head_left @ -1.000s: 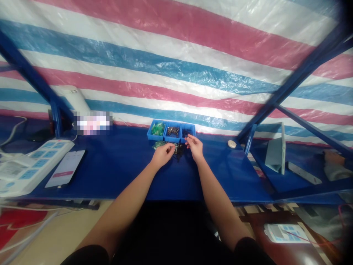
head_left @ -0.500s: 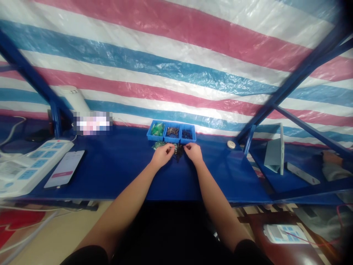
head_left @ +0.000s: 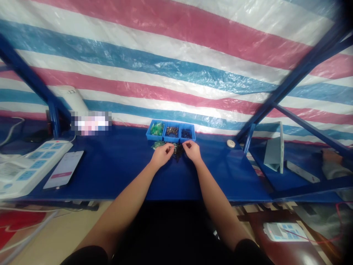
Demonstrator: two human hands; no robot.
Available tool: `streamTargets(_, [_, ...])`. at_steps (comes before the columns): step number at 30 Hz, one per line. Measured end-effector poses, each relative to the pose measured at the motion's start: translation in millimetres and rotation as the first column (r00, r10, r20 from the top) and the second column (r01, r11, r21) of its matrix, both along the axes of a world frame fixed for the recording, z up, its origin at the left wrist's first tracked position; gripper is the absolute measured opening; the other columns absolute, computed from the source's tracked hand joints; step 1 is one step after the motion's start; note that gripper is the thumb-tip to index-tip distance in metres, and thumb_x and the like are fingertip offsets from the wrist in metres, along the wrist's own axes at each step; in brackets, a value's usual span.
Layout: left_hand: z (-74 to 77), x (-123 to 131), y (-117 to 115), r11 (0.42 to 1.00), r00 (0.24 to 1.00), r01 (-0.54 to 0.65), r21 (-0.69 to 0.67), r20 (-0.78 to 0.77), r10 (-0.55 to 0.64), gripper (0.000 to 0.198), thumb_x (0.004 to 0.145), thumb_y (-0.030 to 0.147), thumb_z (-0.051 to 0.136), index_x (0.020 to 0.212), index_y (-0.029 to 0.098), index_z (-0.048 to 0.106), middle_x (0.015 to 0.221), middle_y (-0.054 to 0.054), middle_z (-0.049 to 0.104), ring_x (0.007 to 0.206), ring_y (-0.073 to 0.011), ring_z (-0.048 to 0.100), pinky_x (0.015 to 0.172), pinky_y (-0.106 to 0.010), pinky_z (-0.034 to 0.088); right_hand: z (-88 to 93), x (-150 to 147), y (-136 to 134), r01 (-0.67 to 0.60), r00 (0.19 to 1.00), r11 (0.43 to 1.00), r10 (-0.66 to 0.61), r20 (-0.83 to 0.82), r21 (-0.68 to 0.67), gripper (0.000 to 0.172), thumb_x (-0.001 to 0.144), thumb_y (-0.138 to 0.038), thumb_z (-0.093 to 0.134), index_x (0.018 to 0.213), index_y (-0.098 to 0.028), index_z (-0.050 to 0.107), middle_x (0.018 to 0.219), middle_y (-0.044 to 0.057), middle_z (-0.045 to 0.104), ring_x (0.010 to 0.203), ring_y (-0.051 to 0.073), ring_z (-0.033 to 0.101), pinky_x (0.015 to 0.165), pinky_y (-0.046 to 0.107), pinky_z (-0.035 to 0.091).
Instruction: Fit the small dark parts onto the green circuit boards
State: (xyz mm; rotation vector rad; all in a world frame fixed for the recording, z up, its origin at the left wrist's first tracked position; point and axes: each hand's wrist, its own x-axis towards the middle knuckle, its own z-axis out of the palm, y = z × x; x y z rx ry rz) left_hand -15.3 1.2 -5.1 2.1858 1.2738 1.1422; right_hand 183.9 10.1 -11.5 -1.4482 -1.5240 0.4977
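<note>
My left hand [head_left: 162,153] and my right hand [head_left: 192,151] are close together over a small pile of dark parts [head_left: 177,151] on the blue table [head_left: 116,173]. Both have their fingers pinched at the pile; what they hold is too small to make out. Just behind the hands stand three small blue bins in a row: a left bin [head_left: 156,130] with green pieces, a middle bin [head_left: 172,132] with metal bits and a right bin [head_left: 187,134] with dark bits. Some green pieces [head_left: 156,144] lie beside the left hand.
A phone [head_left: 64,169] and a white power strip [head_left: 24,169] lie at the left. A small round object [head_left: 230,143] sits right of the bins. Blue frame posts [head_left: 53,117] rise at both sides. A tablet on a stand [head_left: 274,150] is on the right table.
My right hand came back from the right bin to the pile of dark parts. The left hand stayed at the pile.
</note>
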Motion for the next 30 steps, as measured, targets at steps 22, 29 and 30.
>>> streamTargets(22, [2.5, 1.9, -2.2, 0.999, 0.999, 0.037, -0.008, 0.017, -0.037, 0.026, 0.091, 0.041, 0.05, 0.098, 0.023, 0.067, 0.061, 0.003, 0.061, 0.054, -0.011, 0.056, 0.057, -0.022, 0.042, 17.1, -25.5, -18.8, -0.321, 0.813, 0.945, 0.244, -0.529, -0.058, 0.037, 0.062, -0.048, 0.078, 0.078, -0.018, 0.063, 0.074, 0.004, 0.07, 0.067, 0.017, 0.066, 0.061, 0.029, 0.052])
streamTargets(29, [3.5, 0.6, -2.1, 0.999, 1.0, 0.019, -0.027, 0.024, -0.018, 0.027, 0.092, 0.042, 0.047, 0.1, 0.023, 0.065, 0.072, 0.0, 0.067, 0.061, -0.0133, 0.061, 0.061, -0.023, 0.045, 16.9, -24.0, -17.8, -0.292, 0.818, 0.956, 0.233, -0.526, -0.031, 0.032, 0.066, -0.044, 0.076, 0.084, -0.019, 0.07, 0.072, 0.002, 0.069, 0.063, 0.016, 0.063, 0.06, 0.029, 0.051])
streamTargets(30, [3.7, 0.6, -2.2, 0.999, 1.0, 0.016, -0.033, 0.023, -0.015, 0.027, 0.092, 0.042, 0.046, 0.099, 0.023, 0.065, 0.074, 0.0, 0.067, 0.063, -0.0135, 0.061, 0.062, -0.023, 0.045, 16.9, -23.8, -17.7, -0.294, 0.816, 0.955, 0.233, -0.528, -0.032, 0.031, 0.066, -0.043, 0.076, 0.084, -0.019, 0.071, 0.071, 0.002, 0.069, 0.062, 0.015, 0.063, 0.06, 0.028, 0.051])
